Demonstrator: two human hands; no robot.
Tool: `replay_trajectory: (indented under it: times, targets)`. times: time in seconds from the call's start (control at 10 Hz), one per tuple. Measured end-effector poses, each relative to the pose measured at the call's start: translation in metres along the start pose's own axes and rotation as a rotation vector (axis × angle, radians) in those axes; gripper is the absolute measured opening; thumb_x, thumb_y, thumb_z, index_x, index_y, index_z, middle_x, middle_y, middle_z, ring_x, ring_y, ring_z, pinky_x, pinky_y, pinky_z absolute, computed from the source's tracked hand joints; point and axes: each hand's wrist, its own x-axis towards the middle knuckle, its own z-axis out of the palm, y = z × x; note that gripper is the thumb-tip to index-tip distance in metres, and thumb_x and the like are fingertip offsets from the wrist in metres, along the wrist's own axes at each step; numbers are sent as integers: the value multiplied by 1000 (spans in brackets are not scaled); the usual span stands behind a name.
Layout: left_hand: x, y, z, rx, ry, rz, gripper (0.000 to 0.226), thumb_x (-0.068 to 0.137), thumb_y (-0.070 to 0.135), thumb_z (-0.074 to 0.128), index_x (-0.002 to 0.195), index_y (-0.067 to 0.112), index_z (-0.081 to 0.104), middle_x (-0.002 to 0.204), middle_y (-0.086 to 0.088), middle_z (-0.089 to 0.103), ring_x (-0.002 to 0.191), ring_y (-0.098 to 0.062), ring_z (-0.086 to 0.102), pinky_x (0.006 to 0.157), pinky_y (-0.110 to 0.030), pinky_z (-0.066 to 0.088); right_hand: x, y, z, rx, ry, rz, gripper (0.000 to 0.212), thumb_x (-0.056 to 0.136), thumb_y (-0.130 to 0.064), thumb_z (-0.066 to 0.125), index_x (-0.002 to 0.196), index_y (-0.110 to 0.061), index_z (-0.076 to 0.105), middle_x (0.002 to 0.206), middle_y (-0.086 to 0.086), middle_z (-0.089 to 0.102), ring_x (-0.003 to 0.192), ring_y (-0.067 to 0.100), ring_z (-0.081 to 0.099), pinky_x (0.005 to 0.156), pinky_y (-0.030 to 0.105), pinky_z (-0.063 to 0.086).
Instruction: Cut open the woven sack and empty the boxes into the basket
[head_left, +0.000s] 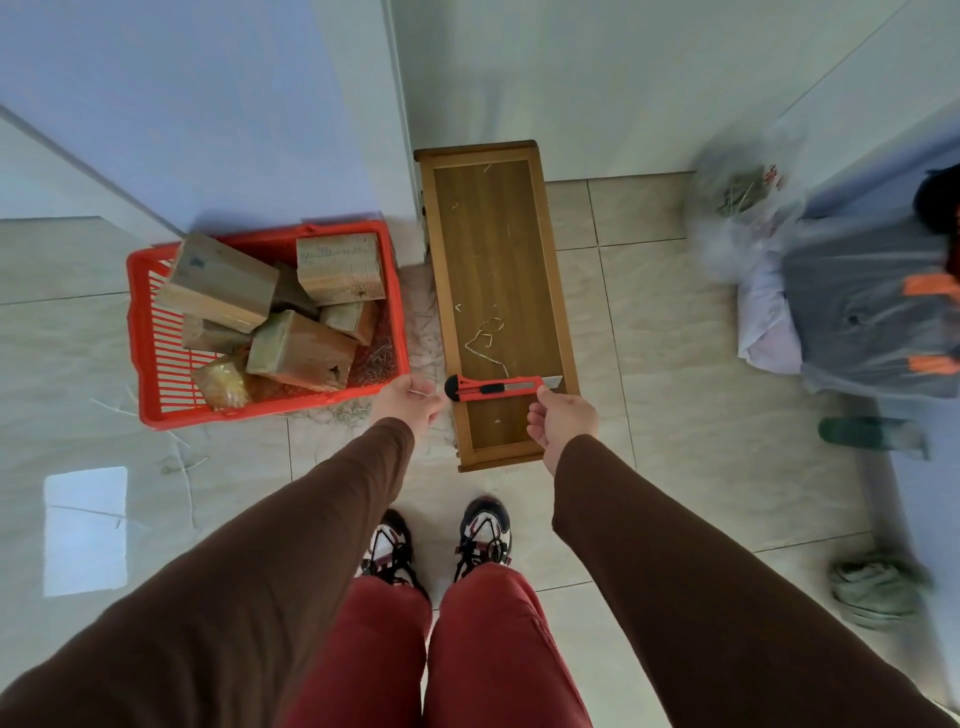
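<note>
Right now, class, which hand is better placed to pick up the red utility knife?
Right. The right hand already touches the utility knife near its blade end on the wooden bench; the left hand sits just off its butt.

Soft, even daylight, wide-angle view

A bright window glare patch (85, 530) shines on the floor left of the hands; the bag (743, 208) far right is motion-blurred.

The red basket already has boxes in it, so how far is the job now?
Done, it seems: several brown boxes lie in the red basket, with loose fibres on the floor around it. In hand: the right hand pinches the red utility knife over the wooden bench, blade out; the left hand is beside its butt end. Left: likely only putting the knife away. No woven sack is clearly in view.
</note>
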Motion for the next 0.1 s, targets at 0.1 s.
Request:
replay_trajectory:
  times: [0.1]
  targets:
    - [-27, 9, -14, 10, 24, 47, 13, 84, 5, 69, 84, 14, 59, 91, -20, 69, 69, -24, 57, 67, -36, 49, -36, -12, -11, 30, -60, -82, 10, 101, -26, 67, 103, -16, 67, 89, 5, 72, 78, 15, 67, 69, 25, 60]
